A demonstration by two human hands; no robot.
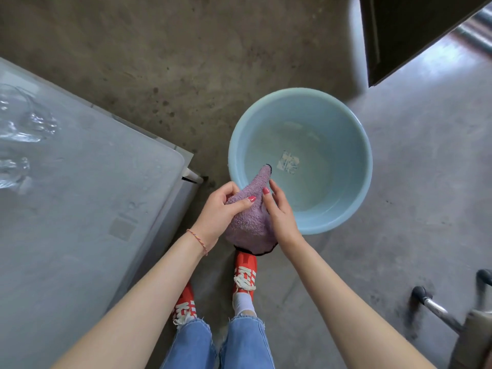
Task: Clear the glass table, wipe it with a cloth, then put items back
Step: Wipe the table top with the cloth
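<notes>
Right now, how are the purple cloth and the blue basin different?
The purple cloth is soft, fuzzy and bunched up; the blue basin is smooth, hard-looking and round. The cloth is held up by the left hand and right hand, while the basin sits on the concrete floor. The cloth looks much smaller than the basin. One tip of the cloth hangs over the basin's near rim.
</notes>
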